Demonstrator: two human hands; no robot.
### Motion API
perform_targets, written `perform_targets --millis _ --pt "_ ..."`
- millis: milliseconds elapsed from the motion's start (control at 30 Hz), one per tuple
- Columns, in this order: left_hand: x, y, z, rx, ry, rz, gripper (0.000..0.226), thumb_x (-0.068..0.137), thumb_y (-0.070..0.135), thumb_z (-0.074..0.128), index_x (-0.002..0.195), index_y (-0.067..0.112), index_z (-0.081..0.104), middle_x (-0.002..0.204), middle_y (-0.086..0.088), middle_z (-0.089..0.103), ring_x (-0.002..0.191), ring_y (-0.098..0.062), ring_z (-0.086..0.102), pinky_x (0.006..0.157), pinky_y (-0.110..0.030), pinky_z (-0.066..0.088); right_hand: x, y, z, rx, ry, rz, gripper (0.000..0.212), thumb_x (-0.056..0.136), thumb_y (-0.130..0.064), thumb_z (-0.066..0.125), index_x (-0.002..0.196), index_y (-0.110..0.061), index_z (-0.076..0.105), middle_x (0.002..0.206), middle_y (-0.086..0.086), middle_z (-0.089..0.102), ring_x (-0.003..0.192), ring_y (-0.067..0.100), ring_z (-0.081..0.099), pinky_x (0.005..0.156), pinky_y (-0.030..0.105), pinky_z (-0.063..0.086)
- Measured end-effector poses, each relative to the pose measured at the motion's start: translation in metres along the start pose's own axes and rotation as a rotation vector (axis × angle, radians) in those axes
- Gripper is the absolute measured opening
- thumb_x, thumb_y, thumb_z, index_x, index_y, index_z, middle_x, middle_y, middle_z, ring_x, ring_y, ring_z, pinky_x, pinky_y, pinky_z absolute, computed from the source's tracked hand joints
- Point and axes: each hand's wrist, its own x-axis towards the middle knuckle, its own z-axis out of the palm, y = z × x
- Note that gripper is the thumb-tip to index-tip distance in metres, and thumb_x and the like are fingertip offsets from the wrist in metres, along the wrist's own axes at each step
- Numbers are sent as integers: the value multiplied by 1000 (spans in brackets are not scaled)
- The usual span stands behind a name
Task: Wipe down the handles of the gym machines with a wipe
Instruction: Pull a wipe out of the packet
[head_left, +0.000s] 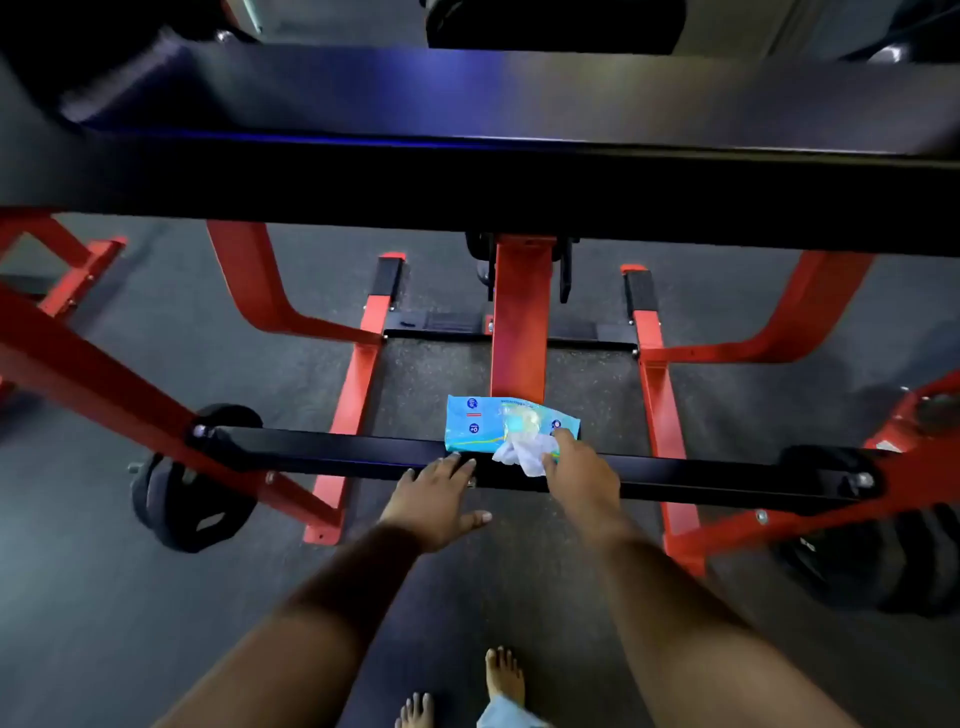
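Head view of a person standing barefoot, feet (467, 691) at the lower edge, both forearms reaching forward over the dark rubber floor (104, 623). Nearest the viewer, the left hand (436, 499) lies flat with fingers straight and slightly spread, fingertips touching the near edge of the black crossbar (322, 451); it holds nothing. Just beside it, the right hand (576, 470) pinches a white wipe (519, 452) between thumb and fingers; the wipe appears part-drawn from the opening of the blue wipe packet (470, 423), though blur makes it hard to tell whether it is free. The packet rests on top of the crossbar, tilted, with its far edge close against the red centre post (519, 312).

Risk, as a judgement: the packet is unsecured on a narrow bar, so a pull on the wipe could drag it off onto the floor, since the left hand steadies the bar and not the packet. A sharp tug might also tear the wipe or draw out several.

Beyond, red frame rails (363, 353) run to the base; a weight plate (192, 499) hangs at left. A broad black pad (467, 104) spans the top of the view. No handle has yet been reached.
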Motion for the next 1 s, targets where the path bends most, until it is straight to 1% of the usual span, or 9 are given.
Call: perform_targets --millis 133,300,400,533,667,733,867,933,1000 --pt "10 3 -3 62 15 11 93 93 77 42 165 26 13 172 -2 11 158 -22 11 125 -57 17 12 4 1 -14 -26 -1 30 102 -34 48 129 -22 56 127 8 60 110 32 64 86 40 52" --pt "24 6 -7 103 -14 15 92 94 76 41 165 25 12 173 -4 5 159 -23 6 125 -60 12 20 9 0 9 3 -37 26 100 -32 50 120 -20 61 122 8 60 105 32 64 84 40 52" --pt "28 8 -10 96 -34 8 92 94 77 40 165 25 13 173 -5 7 159 -24 6 125 -61 13 21 13 -5 63 61 -84 22 97 -30 51 111 -19 63 118 7 61 100 32 63 80 40 52" --pt "27 10 -14 60 -61 -22 91 94 77 40 164 25 14 173 -5 8 159 -23 6 125 -61 13 18 17 -17 97 152 -153 17 93 -27 56 101 -16 65 105 8 63 97 30 60 78 38 48" --pt "20 11 -20 37 -51 -22 89 94 75 43 163 24 19 172 -6 12 159 -25 12 124 -62 15 14 14 -33 111 218 -236 11 90 -24 58 94 -17 65 97 5 62 91 28 59 74 37 45" --pt "15 11 -22 43 -49 -18 90 94 75 43 163 24 17 172 -7 12 159 -25 12 124 -63 15 12 11 -39 107 212 -237 11 91 -26 57 93 -18 64 96 5 62 90 28 60 72 36 43" --pt "10 16 -23 114 -50 9 92 95 75 42 165 23 12 173 -7 8 159 -25 9 124 -62 13 7 10 -46 89 139 -227 14 95 -30 54 101 -20 62 108 4 64 98 27 61 72 33 39" --pt "10 21 -22 128 -53 27 92 96 75 41 165 22 11 173 -6 8 159 -25 8 124 -62 12 4 10 -49 107 145 -227 14 96 -30 53 101 -21 61 109 3 64 97 26 61 69 31 36" --pt "10 26 -21 116 -64 35 93 96 75 42 165 22 10 173 -6 7 159 -25 7 125 -62 13 0 10 -51 114 175 -237 12 96 -31 52 99 -21 60 106 2 64 93 26 61 68 30 35"
